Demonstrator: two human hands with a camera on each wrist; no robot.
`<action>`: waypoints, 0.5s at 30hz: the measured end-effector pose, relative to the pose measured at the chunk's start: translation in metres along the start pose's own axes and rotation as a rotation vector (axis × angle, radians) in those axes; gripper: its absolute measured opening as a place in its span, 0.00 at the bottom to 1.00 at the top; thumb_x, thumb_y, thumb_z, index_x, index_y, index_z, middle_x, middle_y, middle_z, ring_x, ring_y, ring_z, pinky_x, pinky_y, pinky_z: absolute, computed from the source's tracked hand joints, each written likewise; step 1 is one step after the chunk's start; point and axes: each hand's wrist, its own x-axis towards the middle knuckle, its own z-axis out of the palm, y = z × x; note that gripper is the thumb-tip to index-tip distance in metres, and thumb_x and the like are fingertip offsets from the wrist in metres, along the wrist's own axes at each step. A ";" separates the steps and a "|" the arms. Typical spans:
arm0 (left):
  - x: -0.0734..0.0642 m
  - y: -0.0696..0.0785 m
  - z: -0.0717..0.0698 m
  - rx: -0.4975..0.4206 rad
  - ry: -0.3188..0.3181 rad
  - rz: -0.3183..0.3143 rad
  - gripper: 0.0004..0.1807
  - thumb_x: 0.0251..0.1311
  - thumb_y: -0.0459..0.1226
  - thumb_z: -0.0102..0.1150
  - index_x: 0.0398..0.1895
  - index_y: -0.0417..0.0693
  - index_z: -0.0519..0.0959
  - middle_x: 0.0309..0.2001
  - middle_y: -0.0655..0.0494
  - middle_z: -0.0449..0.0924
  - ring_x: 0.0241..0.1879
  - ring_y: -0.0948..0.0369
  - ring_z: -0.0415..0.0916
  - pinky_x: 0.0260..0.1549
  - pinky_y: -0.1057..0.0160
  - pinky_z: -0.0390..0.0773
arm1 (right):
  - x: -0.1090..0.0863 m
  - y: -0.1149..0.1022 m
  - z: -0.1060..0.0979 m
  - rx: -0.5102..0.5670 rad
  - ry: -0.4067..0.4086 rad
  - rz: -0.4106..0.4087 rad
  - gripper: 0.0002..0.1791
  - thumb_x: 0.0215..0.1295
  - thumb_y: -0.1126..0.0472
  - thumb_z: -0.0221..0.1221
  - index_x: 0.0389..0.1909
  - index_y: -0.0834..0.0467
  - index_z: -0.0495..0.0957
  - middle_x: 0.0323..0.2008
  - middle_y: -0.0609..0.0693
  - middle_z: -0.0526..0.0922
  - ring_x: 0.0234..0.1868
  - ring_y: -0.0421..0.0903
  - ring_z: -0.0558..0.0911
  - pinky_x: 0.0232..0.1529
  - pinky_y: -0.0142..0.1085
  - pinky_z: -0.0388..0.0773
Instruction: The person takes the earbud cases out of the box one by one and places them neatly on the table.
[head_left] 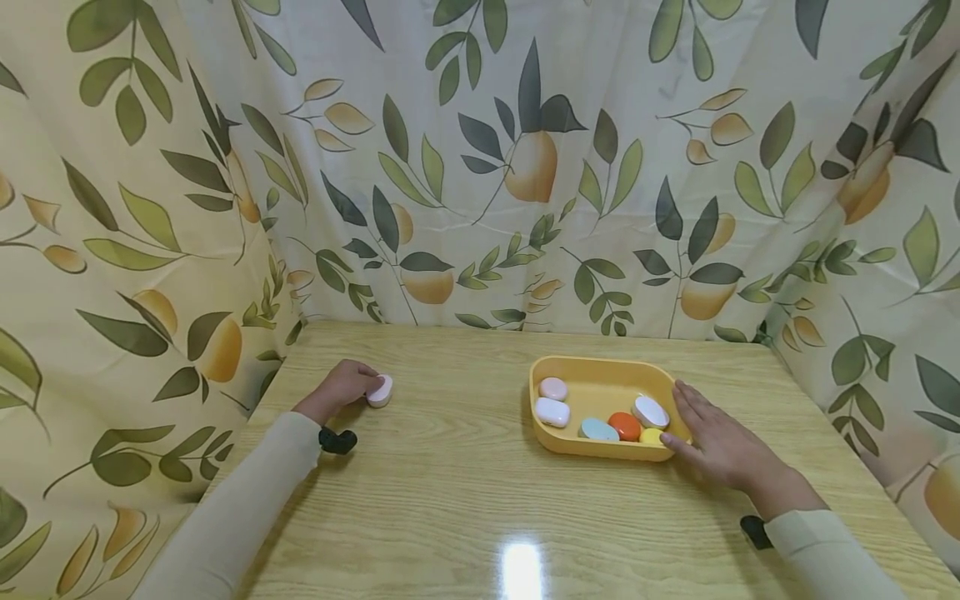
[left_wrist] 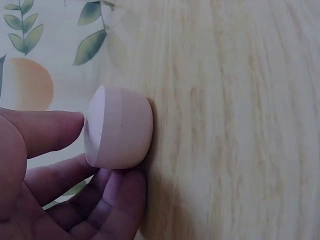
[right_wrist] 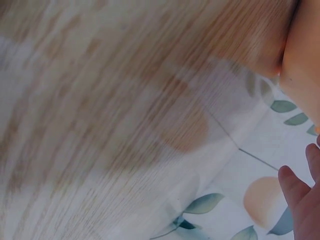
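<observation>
At the left of the table, my left hand (head_left: 348,385) holds a pale pink, soap-like rounded piece (head_left: 380,392) resting on the wood. The left wrist view shows the same pink piece (left_wrist: 122,127) standing on its side, with the thumb (left_wrist: 55,132) at its flat face and bent fingers against its lower side. A yellow tray (head_left: 600,371) sits right of centre. Along its right wall lies my right hand (head_left: 723,442), fingers extended and thumb at the near corner. Only a few fingers (right_wrist: 295,187) of that hand and part of the tray (right_wrist: 305,55) show in the right wrist view.
Inside the tray lie similar rounded pieces: a pink one (head_left: 553,388), a white one (head_left: 552,412), a pale blue one (head_left: 597,429), an orange one (head_left: 625,426), a lilac-white one (head_left: 649,412) and a yellow one (head_left: 651,437). A leaf-patterned curtain (head_left: 480,242) borders the wooden table (head_left: 450,500).
</observation>
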 end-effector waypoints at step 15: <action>0.008 0.029 0.005 0.082 0.087 0.054 0.18 0.69 0.43 0.54 0.51 0.38 0.80 0.52 0.44 0.78 0.46 0.52 0.75 0.37 0.60 0.77 | -0.002 0.000 -0.001 0.020 -0.002 0.019 0.50 0.71 0.36 0.47 0.75 0.68 0.40 0.75 0.65 0.41 0.73 0.66 0.46 0.66 0.63 0.50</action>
